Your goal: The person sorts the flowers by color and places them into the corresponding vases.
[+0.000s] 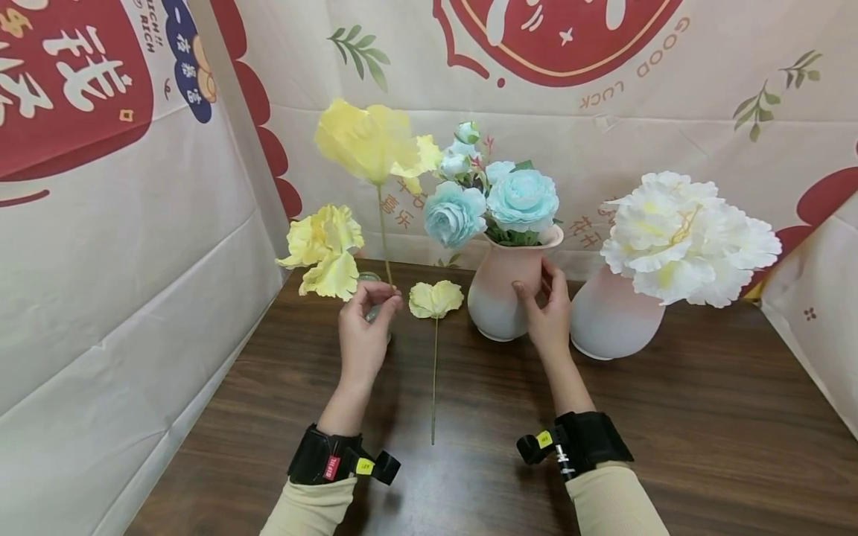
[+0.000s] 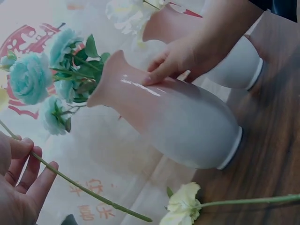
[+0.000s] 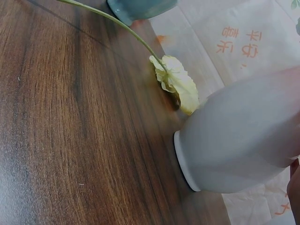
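My left hand (image 1: 362, 327) pinches the green stem of a large yellow flower (image 1: 362, 141), holding it upright above the table. A pink-to-white vase (image 1: 499, 294) stands on the table with pale blue flowers (image 1: 523, 199) in it. Gripping this vase by its right side is my right hand (image 1: 551, 316), with the thumb on the front; some fingertips are hidden. In the left wrist view the lower end of the held stem (image 2: 93, 193) points free. Mostly hidden behind my left hand is a greenish vase (image 3: 140, 8). More yellow blooms (image 1: 325, 249) show beside that hand.
Between my hands a single pale yellow flower (image 1: 436, 299) lies on the dark wooden table (image 1: 482, 461), its stem toward me. A second pink-to-white vase (image 1: 613, 316) with big white flowers (image 1: 690, 231) stands close at right. A printed cloth (image 1: 536, 97) hangs behind.
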Motion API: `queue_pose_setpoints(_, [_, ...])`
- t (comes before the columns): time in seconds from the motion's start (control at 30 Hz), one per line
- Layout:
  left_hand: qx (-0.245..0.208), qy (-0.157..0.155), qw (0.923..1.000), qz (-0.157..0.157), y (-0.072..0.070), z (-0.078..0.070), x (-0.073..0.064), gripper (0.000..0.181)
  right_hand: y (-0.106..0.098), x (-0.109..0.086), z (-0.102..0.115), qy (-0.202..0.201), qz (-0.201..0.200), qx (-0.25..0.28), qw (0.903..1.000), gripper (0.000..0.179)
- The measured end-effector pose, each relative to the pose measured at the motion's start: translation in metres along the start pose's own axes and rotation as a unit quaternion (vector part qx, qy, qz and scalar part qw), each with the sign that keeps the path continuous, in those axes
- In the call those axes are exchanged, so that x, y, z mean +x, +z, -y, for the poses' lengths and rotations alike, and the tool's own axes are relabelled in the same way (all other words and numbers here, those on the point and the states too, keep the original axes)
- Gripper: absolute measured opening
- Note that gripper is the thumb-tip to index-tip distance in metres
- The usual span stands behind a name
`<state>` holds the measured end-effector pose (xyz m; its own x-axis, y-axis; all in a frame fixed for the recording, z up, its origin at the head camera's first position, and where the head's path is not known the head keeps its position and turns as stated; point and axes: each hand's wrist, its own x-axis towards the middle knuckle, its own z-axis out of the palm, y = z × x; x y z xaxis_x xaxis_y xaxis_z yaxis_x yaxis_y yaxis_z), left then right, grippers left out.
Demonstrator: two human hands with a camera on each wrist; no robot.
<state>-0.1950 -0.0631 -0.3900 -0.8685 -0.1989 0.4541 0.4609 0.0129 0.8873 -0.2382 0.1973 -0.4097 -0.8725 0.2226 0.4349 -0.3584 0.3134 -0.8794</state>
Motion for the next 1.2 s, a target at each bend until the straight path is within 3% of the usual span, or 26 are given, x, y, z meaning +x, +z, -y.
queue_pose_setpoints(0.27, [-0.025, 0.06, 0.9977, -0.018, -0.005, -0.014, 0.001, 0.013, 0.001, -0.002, 0.001, -0.009, -0.005, 0.003, 0.9999, 0.059])
queue_pose_setpoints(0.63, [-0.067, 0.134, 0.9867, -0.063, -0.016, -0.025, 0.006, 0.02, 0.001, -0.003, 0.0, -0.007, -0.005, 0.006, 0.9999, 0.059])
queue_pose_setpoints(0.77, [-0.084, 0.141, 0.9834, -0.078, -0.021, -0.027, 0.007, 0.022, 0.002, -0.004, 0.002, -0.006, -0.005, 0.004, 1.0, 0.059])
queue_pose_setpoints(0.93, [-0.092, 0.147, 0.9799, -0.098, -0.026, -0.027, 0.009, 0.009, 0.001, -0.004, 0.003, -0.002, -0.004, 0.004, 1.0, 0.06])
queue_pose_setpoints(1.2, [-0.107, 0.165, 0.9738, -0.114, -0.031, -0.027, 0.01, 0.017, 0.001, -0.005, 0.002, 0.005, -0.002, 0.005, 1.0, 0.06])
